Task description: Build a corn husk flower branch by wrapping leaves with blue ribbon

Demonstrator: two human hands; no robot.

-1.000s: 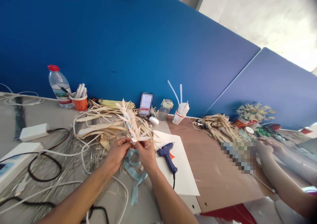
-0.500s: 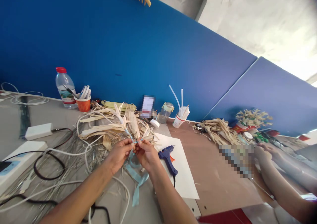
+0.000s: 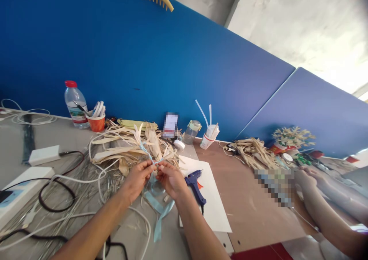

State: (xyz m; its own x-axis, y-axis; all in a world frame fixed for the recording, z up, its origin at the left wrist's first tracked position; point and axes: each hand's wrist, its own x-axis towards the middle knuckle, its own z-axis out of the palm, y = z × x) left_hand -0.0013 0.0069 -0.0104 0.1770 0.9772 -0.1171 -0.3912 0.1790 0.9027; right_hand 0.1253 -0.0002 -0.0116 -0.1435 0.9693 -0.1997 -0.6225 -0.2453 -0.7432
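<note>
My left hand (image 3: 140, 179) is closed in a pinch on a thin stem (image 3: 147, 152) wrapped in light blue. Pale corn husk strips fan out at the top of this stem. Close beside it, my right hand (image 3: 171, 178) pinches light blue ribbon, the fingertips of both hands nearly touching. Loose ribbon (image 3: 158, 225) trails below the hands onto the table. A heap of dried corn husks (image 3: 115, 152) lies just behind them. To the right, a dark blue glue gun (image 3: 197, 187) rests on a white sheet (image 3: 215, 202), partly covered by my right forearm.
Cables and a white power strip (image 3: 25, 187) lie left among thin wires. Along the blue partition (image 3: 115, 53) stand a bottle (image 3: 76, 104), an orange cup (image 3: 96, 122), a phone (image 3: 171, 125), a jar (image 3: 191, 132) and a white cup (image 3: 207, 140). Another person's arms (image 3: 324, 198) are at right.
Both hands keep their pinch at nearly the same spot, and the fingers have shifted slightly. The wrapped stem leans a little more to the left. The view has tilted very slightly.
</note>
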